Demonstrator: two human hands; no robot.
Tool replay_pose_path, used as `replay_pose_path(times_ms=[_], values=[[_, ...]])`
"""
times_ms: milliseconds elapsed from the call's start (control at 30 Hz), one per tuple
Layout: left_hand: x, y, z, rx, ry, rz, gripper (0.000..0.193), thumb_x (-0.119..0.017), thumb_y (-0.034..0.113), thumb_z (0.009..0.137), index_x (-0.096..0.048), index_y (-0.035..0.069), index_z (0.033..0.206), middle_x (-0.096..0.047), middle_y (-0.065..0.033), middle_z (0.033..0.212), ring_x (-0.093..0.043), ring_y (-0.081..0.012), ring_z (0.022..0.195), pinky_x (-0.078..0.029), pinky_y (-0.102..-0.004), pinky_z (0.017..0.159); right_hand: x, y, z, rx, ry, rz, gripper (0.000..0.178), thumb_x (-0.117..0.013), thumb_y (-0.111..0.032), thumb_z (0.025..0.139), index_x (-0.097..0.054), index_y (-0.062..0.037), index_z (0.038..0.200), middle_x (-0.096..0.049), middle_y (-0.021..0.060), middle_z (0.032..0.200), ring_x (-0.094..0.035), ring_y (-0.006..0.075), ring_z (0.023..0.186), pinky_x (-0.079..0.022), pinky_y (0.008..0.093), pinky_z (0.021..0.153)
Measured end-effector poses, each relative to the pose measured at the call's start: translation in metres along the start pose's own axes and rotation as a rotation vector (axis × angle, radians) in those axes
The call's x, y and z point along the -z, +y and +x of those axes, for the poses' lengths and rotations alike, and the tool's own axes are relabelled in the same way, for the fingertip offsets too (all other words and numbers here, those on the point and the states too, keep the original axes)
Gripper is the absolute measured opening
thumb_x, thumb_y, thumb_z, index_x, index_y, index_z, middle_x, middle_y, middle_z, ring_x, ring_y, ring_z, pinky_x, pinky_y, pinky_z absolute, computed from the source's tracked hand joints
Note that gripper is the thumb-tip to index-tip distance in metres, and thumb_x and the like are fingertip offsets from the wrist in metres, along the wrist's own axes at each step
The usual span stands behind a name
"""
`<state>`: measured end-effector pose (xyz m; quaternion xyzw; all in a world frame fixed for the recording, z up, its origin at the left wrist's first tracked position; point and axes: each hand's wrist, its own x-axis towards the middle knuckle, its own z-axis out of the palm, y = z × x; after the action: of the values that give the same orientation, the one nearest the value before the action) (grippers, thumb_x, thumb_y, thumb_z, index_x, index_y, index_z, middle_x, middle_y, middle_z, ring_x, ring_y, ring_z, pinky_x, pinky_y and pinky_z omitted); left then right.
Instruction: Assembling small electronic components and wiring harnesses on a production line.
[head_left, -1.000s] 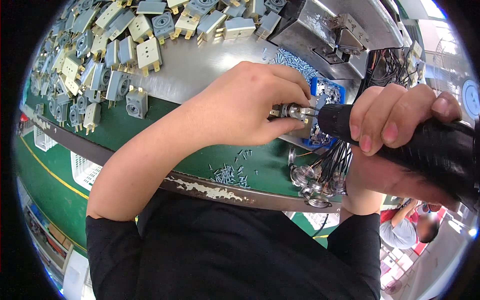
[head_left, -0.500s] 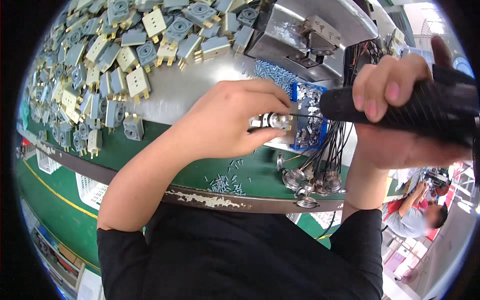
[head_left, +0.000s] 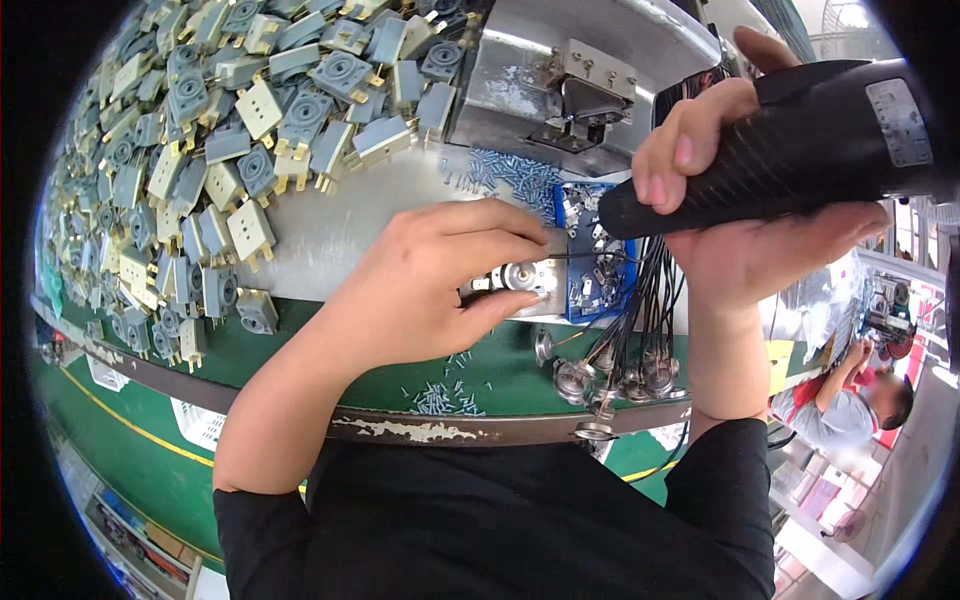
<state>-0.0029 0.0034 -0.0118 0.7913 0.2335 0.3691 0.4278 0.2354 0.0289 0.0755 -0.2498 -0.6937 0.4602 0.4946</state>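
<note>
My left hand [head_left: 425, 270] is closed round a small round metal part [head_left: 521, 276], thumb on its near side and fingers on its far side. A black wire [head_left: 572, 256] runs from beside it toward the right. My right hand [head_left: 735, 255] grips a black electric screwdriver [head_left: 775, 150] with a ribbed grip and a pale label, raised and tilted over the bench's right side. The tool's bit does not show. Right beside the left fingertips stands a blue tray [head_left: 560, 203] of small metal terminals.
Grey and cream socket modules [head_left: 305, 118] are heaped at the far left. Blue screws [head_left: 515, 175] lie behind the tray, and more screws [head_left: 445, 400] near the front edge. A metal fixture [head_left: 590, 95] stands behind. Wired round metal parts [head_left: 658, 370] hang together at right. A co-worker [head_left: 850, 410] sits beyond.
The view has shifted, so the bench appears further left. The screwdriver is tilted more, its label now showing. My left hand still holds the metal part, whose round face shows more fully.
</note>
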Motion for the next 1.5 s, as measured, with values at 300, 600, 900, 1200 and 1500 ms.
replay_pose_path(times_ms=[300, 600, 900, 1200, 1500], values=[[-0.001, 0.003, 0.003, 0.061, -0.004, -0.004, 0.034, -0.087, 0.008, 0.078, -0.076, 0.001, 0.109, -0.074, -0.0151, 0.117, -0.073, -0.0328, 0.108, -0.059, -0.0405, 0.092, -0.024, 0.022, -0.018, -0.118, 0.310, 0.246, 0.121, -0.021, -0.111, 0.065, -0.054, -0.0014, 0.104, -0.063, 0.0106, 0.075, -0.059, 0.0169, 0.059, -0.048, 0.0278, 0.058], [0.001, 0.004, 0.000, 0.043, -0.017, 0.029, 0.035, -0.086, 0.010, 0.079, -0.076, 0.002, 0.110, -0.073, -0.0153, 0.119, -0.073, -0.0334, 0.109, -0.058, -0.0409, 0.093, -0.013, -0.007, -0.011, -0.195, 0.312, 0.109, 0.130, -0.046, -0.102, 0.076, -0.032, 0.0011, 0.155, -0.054, 0.0046, 0.085, -0.058, 0.0188, 0.062, -0.050, 0.0362, 0.059], [-0.003, 0.005, 0.000, 0.028, 0.084, -0.006, 0.039, -0.089, 0.014, 0.079, -0.075, 0.001, 0.112, -0.074, -0.0155, 0.120, -0.072, -0.0323, 0.110, -0.057, -0.0408, 0.095, -0.012, -0.029, 0.001, 0.043, 0.129, 0.204, 0.118, -0.051, -0.092, 0.086, -0.034, 0.0002, 0.157, -0.054, 0.0051, 0.091, -0.055, 0.0170, 0.066, -0.047, 0.0348, 0.058], [-0.014, 0.009, 0.001, 0.062, 0.190, -0.051, 0.024, -0.086, 0.008, 0.082, -0.079, 0.000, 0.103, -0.077, -0.0153, 0.109, -0.076, -0.0303, 0.099, -0.059, -0.0381, 0.087, -0.032, -0.038, 0.007, 0.074, 0.147, 0.182, 0.113, -0.047, -0.090, 0.090, -0.034, 0.0006, 0.156, -0.053, 0.0042, 0.091, -0.054, 0.0153, 0.065, -0.046, 0.0324, 0.056], [-0.016, 0.006, 0.002, 0.010, 0.160, -0.055, 0.016, -0.085, 0.004, 0.082, -0.079, -0.001, 0.096, -0.079, -0.0148, 0.100, -0.077, -0.0297, 0.089, -0.060, -0.0382, 0.080, -0.033, -0.040, 0.008, 0.111, 0.093, 0.283, 0.114, -0.049, -0.090, 0.089, -0.033, -0.0002, 0.157, -0.053, 0.0033, 0.091, -0.054, 0.0154, 0.064, -0.046, 0.0329, 0.056]])
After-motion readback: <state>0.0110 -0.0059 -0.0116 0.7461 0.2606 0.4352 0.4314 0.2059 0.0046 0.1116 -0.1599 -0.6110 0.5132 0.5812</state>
